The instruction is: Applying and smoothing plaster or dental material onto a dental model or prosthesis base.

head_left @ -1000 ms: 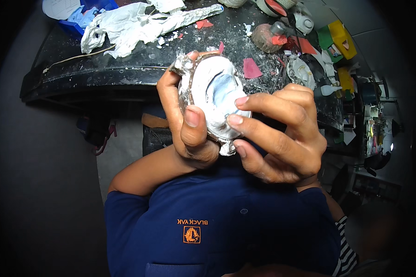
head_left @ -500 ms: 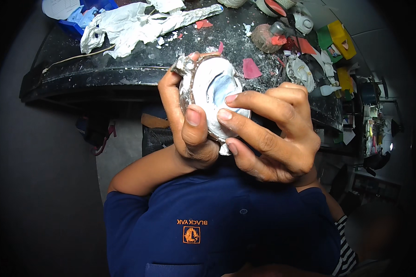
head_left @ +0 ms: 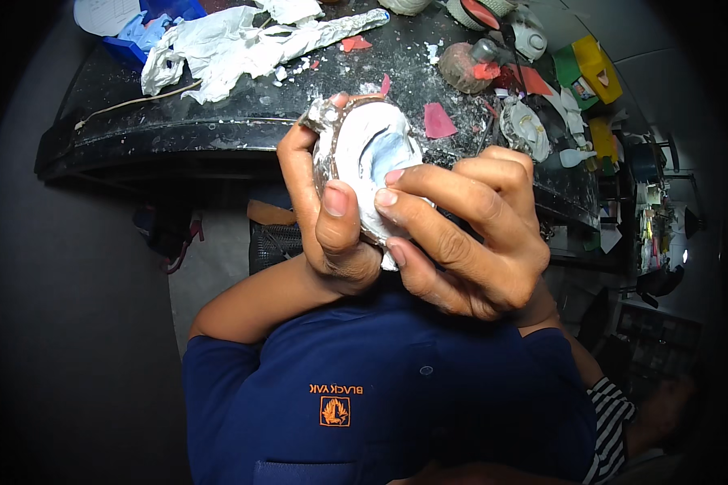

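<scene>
A round, dark-rimmed mould filled with white plaster (head_left: 356, 145) is held up before my chest, tilted toward me. A curved bluish-grey hollow shows in its face. My left hand (head_left: 323, 210) is closed around its left side, thumb on the near face, other fingers behind it. On the plaster's lower right rest two fingertips of my right hand (head_left: 469, 234), at the hollow's edge. The right thumb touches the lower rim, and the remaining fingers are bent and apart from the mould. The mould's back is hidden.
Beyond my hands, the black worktop (head_left: 162, 139) carries plaster crumbs. On it lie crumpled white sheeting (head_left: 218, 52), a pink piece (head_left: 438, 120), a blue box (head_left: 125, 52) and a plaster-crusted mould (head_left: 526, 129). A striped sleeve (head_left: 611, 420) of another person shows at lower right.
My right hand has shifted slightly left and down, its fingertips moving across the plaster. The left hand and mould have barely moved. The other person's striped sleeve has moved right.
</scene>
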`<state>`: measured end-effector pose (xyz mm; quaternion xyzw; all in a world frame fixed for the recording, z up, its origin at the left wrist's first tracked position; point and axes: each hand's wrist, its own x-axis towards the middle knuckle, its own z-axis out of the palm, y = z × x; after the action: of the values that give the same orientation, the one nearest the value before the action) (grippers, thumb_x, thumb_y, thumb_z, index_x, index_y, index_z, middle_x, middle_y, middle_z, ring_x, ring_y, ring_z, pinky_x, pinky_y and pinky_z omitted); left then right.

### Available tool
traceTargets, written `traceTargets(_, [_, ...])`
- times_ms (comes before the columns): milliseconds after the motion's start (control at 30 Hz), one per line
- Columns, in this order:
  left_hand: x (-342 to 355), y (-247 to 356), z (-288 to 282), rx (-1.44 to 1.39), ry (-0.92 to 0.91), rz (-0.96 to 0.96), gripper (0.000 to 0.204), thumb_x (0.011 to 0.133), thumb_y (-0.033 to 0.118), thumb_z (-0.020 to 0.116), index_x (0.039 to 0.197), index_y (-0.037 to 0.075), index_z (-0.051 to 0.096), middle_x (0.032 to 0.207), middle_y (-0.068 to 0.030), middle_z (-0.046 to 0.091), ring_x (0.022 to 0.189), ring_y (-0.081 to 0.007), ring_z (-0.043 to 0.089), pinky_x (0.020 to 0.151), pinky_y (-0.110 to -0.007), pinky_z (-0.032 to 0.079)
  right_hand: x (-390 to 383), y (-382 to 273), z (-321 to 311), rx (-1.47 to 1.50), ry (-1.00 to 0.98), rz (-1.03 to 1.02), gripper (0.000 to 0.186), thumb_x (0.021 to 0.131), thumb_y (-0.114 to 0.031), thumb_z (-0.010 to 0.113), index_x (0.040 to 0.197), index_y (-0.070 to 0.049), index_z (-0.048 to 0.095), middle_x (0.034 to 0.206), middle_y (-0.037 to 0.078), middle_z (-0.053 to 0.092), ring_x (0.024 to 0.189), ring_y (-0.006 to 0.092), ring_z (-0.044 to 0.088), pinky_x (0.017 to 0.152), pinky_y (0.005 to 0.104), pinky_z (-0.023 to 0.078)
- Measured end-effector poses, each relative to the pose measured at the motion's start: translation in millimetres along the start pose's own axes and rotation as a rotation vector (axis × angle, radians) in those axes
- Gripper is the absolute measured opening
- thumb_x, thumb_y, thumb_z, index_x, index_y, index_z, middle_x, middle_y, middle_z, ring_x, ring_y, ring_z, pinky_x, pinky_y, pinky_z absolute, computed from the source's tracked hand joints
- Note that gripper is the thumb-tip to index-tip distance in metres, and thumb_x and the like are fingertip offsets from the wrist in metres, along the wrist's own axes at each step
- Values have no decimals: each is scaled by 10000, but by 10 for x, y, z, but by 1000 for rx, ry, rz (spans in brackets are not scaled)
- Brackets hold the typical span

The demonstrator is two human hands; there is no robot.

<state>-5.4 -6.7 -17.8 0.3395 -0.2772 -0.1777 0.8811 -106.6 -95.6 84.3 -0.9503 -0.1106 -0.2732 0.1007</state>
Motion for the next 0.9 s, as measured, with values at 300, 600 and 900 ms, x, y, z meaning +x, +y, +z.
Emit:
traceTargets(300, [1,-8,-19,-38,15,-22,827,942,641,468,1478,67,208,1421,-261,449,1177,-365,570,999,-508,491,-1,-12,17,-64,37,-41,318,774,-135,759,1079,-44,766,1090,69,698,860,202,538,765,351,432])
traceTargets(600, [20,-23,5,-43,44,25,841,939,646,489,1485,70,208,1420,-276,441,1176,-381,573,971,-517,513,-32,1,-104,44,-9,-50,361,752,-138,784,1104,-68,746,1096,81,677,878,211,542,741,356,434])
traceTargets(900, [76,-77,-66,163,144,401,1100,809,735,645,1469,-4,166,1426,-362,357,1193,-382,553,1000,-492,491,-95,110,-133,230,121,23,356,739,-154,893,917,-48,604,851,98,660,682,174,580,628,319,404])
